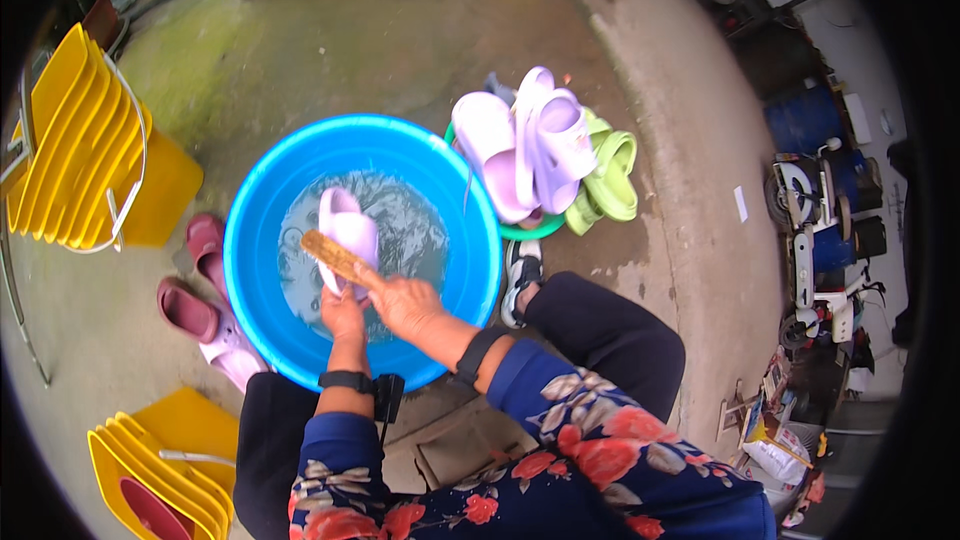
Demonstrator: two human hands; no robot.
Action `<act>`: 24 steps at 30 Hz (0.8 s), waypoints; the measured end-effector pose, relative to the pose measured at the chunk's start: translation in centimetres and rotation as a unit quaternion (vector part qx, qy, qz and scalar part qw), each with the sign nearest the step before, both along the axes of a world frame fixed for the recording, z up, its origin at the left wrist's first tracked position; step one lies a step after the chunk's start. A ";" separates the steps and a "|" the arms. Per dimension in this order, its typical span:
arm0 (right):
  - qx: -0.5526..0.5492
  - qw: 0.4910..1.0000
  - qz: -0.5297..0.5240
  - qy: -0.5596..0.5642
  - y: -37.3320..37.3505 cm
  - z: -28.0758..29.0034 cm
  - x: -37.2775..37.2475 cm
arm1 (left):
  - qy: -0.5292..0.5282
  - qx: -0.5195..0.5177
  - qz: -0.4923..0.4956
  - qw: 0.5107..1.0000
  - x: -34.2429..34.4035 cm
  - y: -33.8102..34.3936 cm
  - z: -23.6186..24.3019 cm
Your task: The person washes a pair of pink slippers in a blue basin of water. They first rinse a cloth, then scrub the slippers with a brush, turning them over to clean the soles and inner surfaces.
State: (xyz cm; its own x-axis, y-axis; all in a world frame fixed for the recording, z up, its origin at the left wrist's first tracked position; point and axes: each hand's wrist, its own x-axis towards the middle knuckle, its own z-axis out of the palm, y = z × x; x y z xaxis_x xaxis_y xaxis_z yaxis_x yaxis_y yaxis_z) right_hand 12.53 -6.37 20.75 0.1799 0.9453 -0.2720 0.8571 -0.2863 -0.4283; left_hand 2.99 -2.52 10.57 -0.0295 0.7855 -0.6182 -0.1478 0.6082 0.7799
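Over the cloudy water in a big blue basin, my left hand is closed round the near end of a pale pink clog. My right hand grips the near end of a wooden brush, which lies slantwise across the top of the clog. Its bristles face away from me, so I cannot see where they touch. Both wrists wear dark bands. Suds and ripples show on the water around the clog.
Lilac clogs and green clogs are piled on a green tub right of the basin. Dark pink clogs and a pink clog lie to its left. Stacked yellow buckets stand left; a scooter is far right.
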 end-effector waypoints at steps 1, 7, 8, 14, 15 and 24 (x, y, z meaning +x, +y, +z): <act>-0.054 0.997 -0.009 0.055 0.3 0.0 -0.1 | 0.098 0.047 -0.051 0.993 0.0 0.0 0.5; -0.110 0.990 -0.092 0.009 1.8 -1.2 2.0 | 0.344 0.155 -0.163 0.912 -0.5 -2.8 1.3; -0.109 0.987 -0.119 -0.026 2.0 -1.6 2.9 | 0.338 0.160 -0.162 0.913 -0.8 -3.1 1.0; -0.195 0.974 -0.115 0.034 0.8 -4.7 6.8 | 0.332 0.049 -0.067 0.940 -3.0 -0.8 -1.8; -0.219 0.968 -0.112 0.049 0.4 -5.2 7.0 | 0.272 -0.007 -0.036 0.961 -3.4 -0.4 -2.4; -0.223 0.941 -0.224 0.120 -1.7 -7.5 6.2 | -0.292 -0.280 0.165 0.900 -4.6 -2.0 -7.2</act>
